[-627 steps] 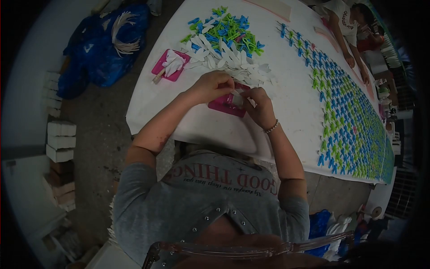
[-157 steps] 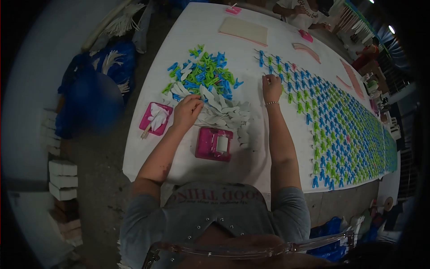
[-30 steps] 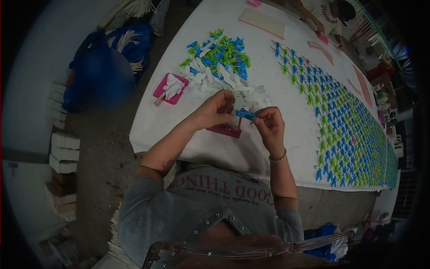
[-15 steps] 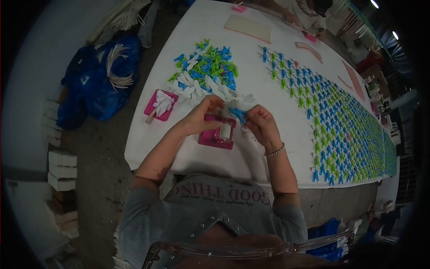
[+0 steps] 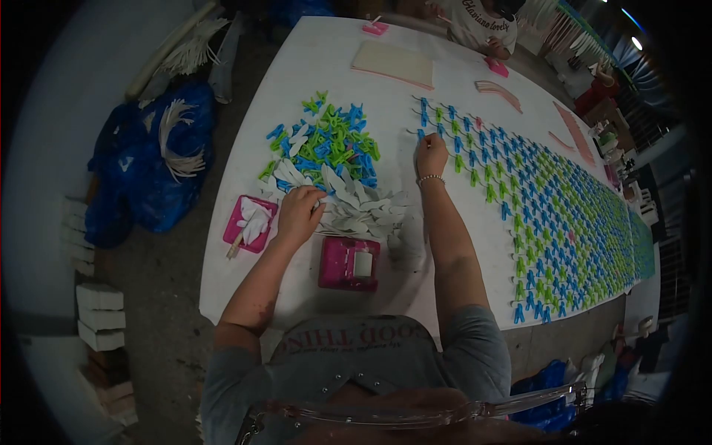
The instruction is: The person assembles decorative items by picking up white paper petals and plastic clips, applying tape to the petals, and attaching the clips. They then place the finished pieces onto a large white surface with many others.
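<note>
My right hand (image 5: 432, 157) reaches to the far left end of the rows, its fingers closed on a blue clothespin (image 5: 420, 135). A thin curved edge shows beside that clothespin. My left hand (image 5: 299, 215) is at the near edge of the pile of green and blue clothespins (image 5: 334, 137), its fingers curled over some white leaf-shaped pieces (image 5: 356, 211). A bit of blue shows by its fingertips, but what they grip is hidden. Between my forearms sits a pink tape dispenser (image 5: 348, 265) with a white roll.
Rows of blue and green clothespins (image 5: 552, 230) cover the table's right side. A pink tray (image 5: 252, 222) with a white cloth and brush lies left. Farther back are a stack of cream sheets (image 5: 393, 64), pink strips (image 5: 500, 95) and another person (image 5: 482, 26). Blue bags (image 5: 152, 163) lie on the floor.
My hands have parted from above the tape dispenser. The right hand has carried the blue clothespin forward to the rows; the left has moved left to the white pieces.
</note>
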